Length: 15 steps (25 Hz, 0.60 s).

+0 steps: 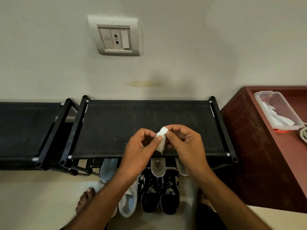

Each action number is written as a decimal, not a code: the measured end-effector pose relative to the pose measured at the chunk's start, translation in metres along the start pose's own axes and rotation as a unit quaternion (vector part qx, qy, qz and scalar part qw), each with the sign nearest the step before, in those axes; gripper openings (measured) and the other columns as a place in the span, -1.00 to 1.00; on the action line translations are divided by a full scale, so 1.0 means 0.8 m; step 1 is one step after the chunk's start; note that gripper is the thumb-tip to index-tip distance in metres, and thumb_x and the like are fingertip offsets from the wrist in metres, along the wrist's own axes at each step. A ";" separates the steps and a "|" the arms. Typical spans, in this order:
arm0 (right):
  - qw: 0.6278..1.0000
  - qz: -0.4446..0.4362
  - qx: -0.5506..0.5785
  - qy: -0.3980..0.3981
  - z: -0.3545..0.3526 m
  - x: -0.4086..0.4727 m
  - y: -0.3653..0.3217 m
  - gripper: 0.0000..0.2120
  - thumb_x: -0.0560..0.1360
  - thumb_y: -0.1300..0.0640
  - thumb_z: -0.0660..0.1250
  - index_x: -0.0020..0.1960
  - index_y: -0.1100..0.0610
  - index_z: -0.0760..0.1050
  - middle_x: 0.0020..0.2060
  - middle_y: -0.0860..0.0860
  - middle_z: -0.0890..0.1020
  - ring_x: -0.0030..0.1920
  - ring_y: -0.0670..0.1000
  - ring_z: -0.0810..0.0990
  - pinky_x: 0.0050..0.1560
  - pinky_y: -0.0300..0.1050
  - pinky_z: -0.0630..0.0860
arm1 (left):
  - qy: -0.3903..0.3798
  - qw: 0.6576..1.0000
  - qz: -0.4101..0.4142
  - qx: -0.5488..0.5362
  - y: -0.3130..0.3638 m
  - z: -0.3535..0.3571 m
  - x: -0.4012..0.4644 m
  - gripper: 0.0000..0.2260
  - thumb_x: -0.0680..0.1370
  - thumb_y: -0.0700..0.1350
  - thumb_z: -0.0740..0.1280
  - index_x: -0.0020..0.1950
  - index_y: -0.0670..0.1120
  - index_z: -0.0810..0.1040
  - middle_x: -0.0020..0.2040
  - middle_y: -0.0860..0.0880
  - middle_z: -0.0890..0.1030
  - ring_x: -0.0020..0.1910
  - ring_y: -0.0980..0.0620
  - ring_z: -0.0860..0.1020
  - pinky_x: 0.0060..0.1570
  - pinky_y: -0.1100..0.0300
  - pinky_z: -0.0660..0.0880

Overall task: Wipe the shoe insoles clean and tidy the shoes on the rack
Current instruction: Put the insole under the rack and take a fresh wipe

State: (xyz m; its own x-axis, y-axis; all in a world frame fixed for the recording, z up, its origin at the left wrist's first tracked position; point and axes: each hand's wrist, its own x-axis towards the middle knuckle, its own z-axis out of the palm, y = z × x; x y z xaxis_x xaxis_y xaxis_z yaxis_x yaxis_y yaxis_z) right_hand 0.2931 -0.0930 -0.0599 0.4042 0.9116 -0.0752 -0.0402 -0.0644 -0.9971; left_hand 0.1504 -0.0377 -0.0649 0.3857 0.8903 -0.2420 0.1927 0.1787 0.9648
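- both hands, left hand (141, 145) and right hand (184, 141), pinching a little white wipe (161, 140) between thumbs and fingertips
- held over the black rack (116, 123)
- black sneakers (160, 195) on the floor below

You're seeing dim, even indoor light with soft shadows on the wall (182, 47), sharp focus centrally, and wide-angle bending toward the edges.

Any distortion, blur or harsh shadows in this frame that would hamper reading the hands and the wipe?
Head view: wide-angle bending bows the shoe rack and the cabinet; lighting is soft and dim, with a faint shadow on the wall; the left hand, right hand and white wipe between them stay sharp.
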 end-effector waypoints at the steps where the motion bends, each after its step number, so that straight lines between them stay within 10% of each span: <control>1: 1.000 -0.002 -0.001 0.006 0.002 0.000 0.000 -0.86 0.55 0.29 0.34 0.05 0.14 0.63 -0.12 0.03 0.72 -0.09 0.02 0.70 -0.12 -0.10 0.64 | 0.006 1.000 0.008 0.009 0.000 -0.001 0.000 -0.89 0.54 -0.08 0.42 0.04 -0.02 0.57 -0.08 0.02 0.70 -0.05 0.06 0.67 -0.06 0.20 0.60; 15: 0.959 -0.157 -0.234 0.035 0.007 0.006 0.013 -0.70 0.47 0.25 0.46 0.16 0.00 0.65 0.08 -0.11 0.49 0.02 -0.08 0.55 -0.10 -0.23 0.58 | -0.058 0.988 -0.060 -0.127 0.006 -0.005 0.000 -0.77 0.68 -0.12 0.19 0.15 -0.13 0.63 -0.02 -0.15 0.71 -0.02 -0.10 0.69 -0.05 0.10 0.64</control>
State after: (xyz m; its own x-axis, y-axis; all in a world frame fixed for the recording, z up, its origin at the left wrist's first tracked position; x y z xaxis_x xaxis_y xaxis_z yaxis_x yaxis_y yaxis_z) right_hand 0.2898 -0.0871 -0.0707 0.3901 0.8877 0.2445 0.5004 0.0185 -0.8656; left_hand 0.1479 -0.0348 -0.0596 0.4776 0.8052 -0.3514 0.0154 0.3922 0.9197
